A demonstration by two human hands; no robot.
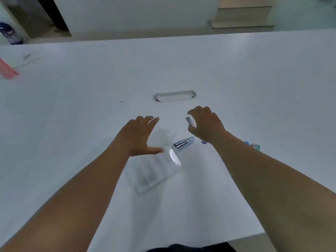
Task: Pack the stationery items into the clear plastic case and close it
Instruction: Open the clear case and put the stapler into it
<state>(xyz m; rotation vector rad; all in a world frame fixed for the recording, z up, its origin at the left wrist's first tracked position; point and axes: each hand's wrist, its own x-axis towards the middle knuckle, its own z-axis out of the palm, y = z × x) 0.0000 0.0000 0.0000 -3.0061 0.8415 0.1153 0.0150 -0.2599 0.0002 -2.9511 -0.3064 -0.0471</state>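
1. Head view: the right hand (205,124) is curled round a small pale item (190,121), thumb below and fingers above; the blur hides what the item is and whether it is truly pinched.
2. Left hand (139,137) is spread open, palm down, fingers forward and thumb out to the right, holding nothing. Its thumb tip lies at the case's far edge; contact cannot be told.
3. Case (154,171), clear plastic, lies open on the table (72,106) between the forearms, with ribbed compartments showing and a bright glare on its right end.
4. Stapler (183,143), silver and pale blue, lies just beyond the case's right end, between the two hands.
5. Purple bit (204,142) lies beside the right wrist; teal and blue items (254,146) peek out past the right forearm.
6. Oval slot (175,96) sits in the table beyond both hands.
7. Pink object (8,70) lies at the far left edge, well apart.
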